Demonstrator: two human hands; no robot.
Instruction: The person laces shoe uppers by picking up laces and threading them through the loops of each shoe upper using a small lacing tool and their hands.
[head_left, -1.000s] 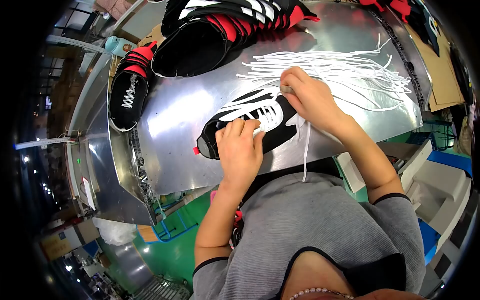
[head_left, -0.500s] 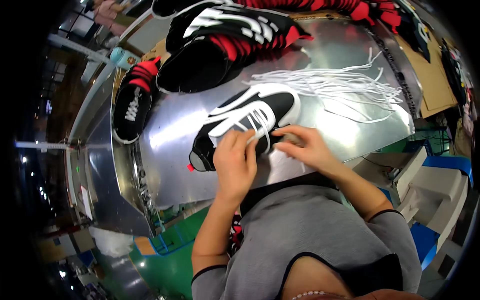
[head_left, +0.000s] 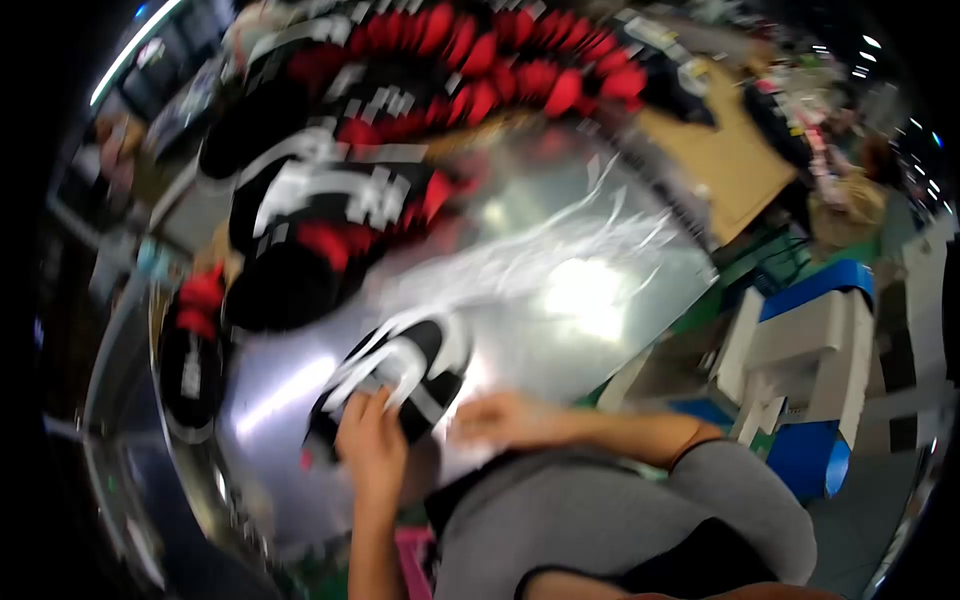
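A black and white low sneaker [head_left: 437, 355] with a small red tab at its heel lies on the metal tabletop, its sole edge toward my right hand. White lace crosses its front opening. My left hand [head_left: 372, 435] is at the near side of the shoe, fingertips pressed together on the lacing, though blur hides the exact grip. To the right, beside the shoe and apart from it, my right hand [head_left: 500, 420] is smeared by motion. Whether its fingers hold anything cannot be made out.
A pile of loose white laces [head_left: 520, 265] lies beyond the shoe. Rows of black and red shoes [head_left: 280, 285] line the table's back and left; one stands alone [head_left: 190, 365] at the left edge. Cardboard [head_left: 725, 150] and a white-and-blue bin [head_left: 790, 360] are at right.
The view has swung, shifting the whole table left and down in the picture, and it is blurred. My right hand has drawn away from the shoe; my left stays at the lacing.
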